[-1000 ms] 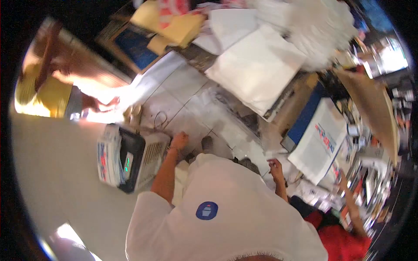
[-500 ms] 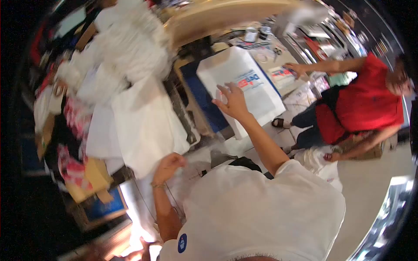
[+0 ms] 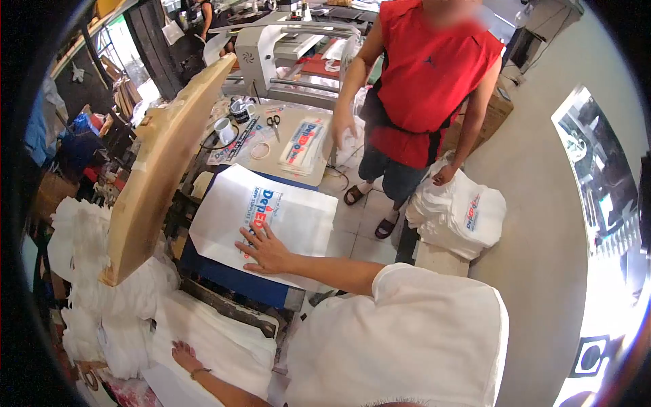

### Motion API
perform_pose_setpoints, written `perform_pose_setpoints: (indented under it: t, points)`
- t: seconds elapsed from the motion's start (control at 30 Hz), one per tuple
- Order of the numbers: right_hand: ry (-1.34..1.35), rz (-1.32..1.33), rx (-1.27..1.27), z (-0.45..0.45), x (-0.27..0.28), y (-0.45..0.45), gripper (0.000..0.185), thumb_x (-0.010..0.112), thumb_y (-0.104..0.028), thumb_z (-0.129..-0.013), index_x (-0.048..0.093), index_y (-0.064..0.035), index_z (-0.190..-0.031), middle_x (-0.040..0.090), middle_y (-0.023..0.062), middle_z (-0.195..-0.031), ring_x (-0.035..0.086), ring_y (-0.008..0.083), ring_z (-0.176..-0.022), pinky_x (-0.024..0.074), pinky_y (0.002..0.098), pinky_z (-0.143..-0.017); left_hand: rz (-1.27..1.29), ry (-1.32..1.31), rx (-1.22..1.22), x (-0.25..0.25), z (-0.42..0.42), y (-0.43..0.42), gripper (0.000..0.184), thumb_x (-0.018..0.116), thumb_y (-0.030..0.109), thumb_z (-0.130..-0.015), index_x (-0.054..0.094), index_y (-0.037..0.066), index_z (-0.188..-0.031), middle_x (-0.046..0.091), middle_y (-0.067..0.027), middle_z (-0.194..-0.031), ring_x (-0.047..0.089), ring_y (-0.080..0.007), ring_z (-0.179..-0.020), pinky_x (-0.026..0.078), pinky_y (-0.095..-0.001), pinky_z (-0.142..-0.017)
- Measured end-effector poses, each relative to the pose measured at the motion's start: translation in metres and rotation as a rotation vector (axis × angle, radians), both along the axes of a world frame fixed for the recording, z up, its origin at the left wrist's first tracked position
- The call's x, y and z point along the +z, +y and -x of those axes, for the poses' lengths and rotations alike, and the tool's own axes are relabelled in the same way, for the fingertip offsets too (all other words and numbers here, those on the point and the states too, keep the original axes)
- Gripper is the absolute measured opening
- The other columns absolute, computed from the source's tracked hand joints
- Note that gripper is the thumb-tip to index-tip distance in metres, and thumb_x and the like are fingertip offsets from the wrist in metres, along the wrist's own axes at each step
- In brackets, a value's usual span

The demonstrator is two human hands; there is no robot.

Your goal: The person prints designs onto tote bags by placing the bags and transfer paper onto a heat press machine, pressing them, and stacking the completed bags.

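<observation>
A flat white cloth bag (image 3: pixel 298 210) with blue and red lettering lies on a dark blue board (image 3: pixel 271 290). My right hand (image 3: pixel 268 251) rests on the bag with its fingers spread over the lower end of the print. Lower left, my left hand (image 3: pixel 184 355) lies on a stack of plain white cloth bags (image 3: pixel 224 339), palm down and fingers partly apart. Neither hand grips anything. Beside the board, a tilted tan padded slab (image 3: pixel 166 169) stands up on its far side.
A co-worker in a red top (image 3: pixel 434 81) stands across the board. Near them are a small pile of printed bags (image 3: pixel 303 144) and a larger heap (image 3: pixel 461 210). Scissors (image 3: pixel 274 125), a tape roll (image 3: pixel 260 150) and a white mug (image 3: pixel 224 130) sit on the table.
My view has swung up and around. My right hand, which hovered over the bag, now lies on it. My left hand has come onto the white stack. The co-worker's hand has left the printed pile.
</observation>
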State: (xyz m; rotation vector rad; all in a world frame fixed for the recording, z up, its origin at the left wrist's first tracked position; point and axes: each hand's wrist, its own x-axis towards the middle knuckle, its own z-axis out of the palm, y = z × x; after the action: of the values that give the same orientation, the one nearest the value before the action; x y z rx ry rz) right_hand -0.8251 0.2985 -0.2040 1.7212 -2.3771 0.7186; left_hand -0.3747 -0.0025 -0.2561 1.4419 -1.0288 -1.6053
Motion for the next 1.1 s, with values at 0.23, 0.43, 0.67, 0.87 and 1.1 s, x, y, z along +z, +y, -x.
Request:
perform_pose_setpoints:
  t: [0.23, 0.43, 0.67, 0.87, 1.1]
  points:
    - [0.007, -0.069, -0.017, -0.003, 0.007, -0.007, 0.072, 0.056, -0.059, -0.088, 0.045, -0.0151, -0.144, 0.033, 0.0223, -0.152, 0.024, 0.0475, -0.143, 0.0146, 0.0664, -0.113, 0.666, -0.954, -0.038, 0.015, 0.067, 0.048, 0.062, 0.068, 0.046, -0.089, 0.055, 0.005, -0.134, 0.057, -0.0188, -0.104, 0.057, -0.0332, -0.091, 0.048, -0.0451, -0.08]
    - [-0.035, -0.207, 0.022, -0.017, 0.031, -0.059, 0.062, 0.072, -0.049, -0.078, 0.061, -0.0104, -0.124, 0.04, 0.0223, -0.14, 0.03, 0.0454, -0.139, 0.023, 0.0691, -0.108, 0.967, -0.989, -0.076, 0.018, 0.064, 0.071, 0.052, 0.061, 0.045, -0.095, 0.06, 0.003, -0.126, 0.061, -0.0161, -0.108, 0.062, -0.0315, -0.089, 0.051, -0.0413, -0.071]
    - [0.051, -0.054, 0.135, -0.044, 0.024, -0.137, 0.087, 0.058, -0.07, -0.082, 0.044, -0.012, -0.145, 0.026, 0.0269, -0.155, 0.019, 0.046, -0.146, 0.0167, 0.07, -0.111, 0.752, -0.738, -0.019, 0.033, 0.069, 0.088, 0.036, 0.065, 0.031, -0.093, 0.066, 0.001, -0.114, 0.067, -0.0135, -0.107, 0.065, -0.0314, -0.096, 0.052, -0.0409, -0.082]
    - [0.106, -0.141, 0.076, -0.059, 0.014, -0.141, 0.081, 0.046, -0.067, -0.091, 0.036, -0.0138, -0.152, 0.02, 0.0255, -0.16, 0.018, 0.0462, -0.147, 0.015, 0.068, -0.112, 0.844, -0.83, -0.052, 0.038, 0.062, 0.084, 0.017, 0.069, 0.025, -0.086, 0.066, 0.01, -0.093, 0.067, -0.0092, -0.087, 0.066, -0.0274, -0.076, 0.051, -0.0409, -0.065]
    - [0.029, 0.02, 0.302, -0.054, 0.045, -0.198, 0.073, 0.069, -0.056, -0.083, 0.056, -0.0069, -0.135, 0.048, 0.0282, -0.14, 0.04, 0.046, -0.132, 0.0313, 0.0557, -0.109, 0.939, -0.613, -0.275, 0.088, 0.084, 0.02, 0.018, 0.066, 0.025, -0.085, 0.065, 0.007, -0.085, 0.066, -0.0134, -0.081, 0.064, -0.0341, -0.08, 0.051, -0.0452, -0.071]
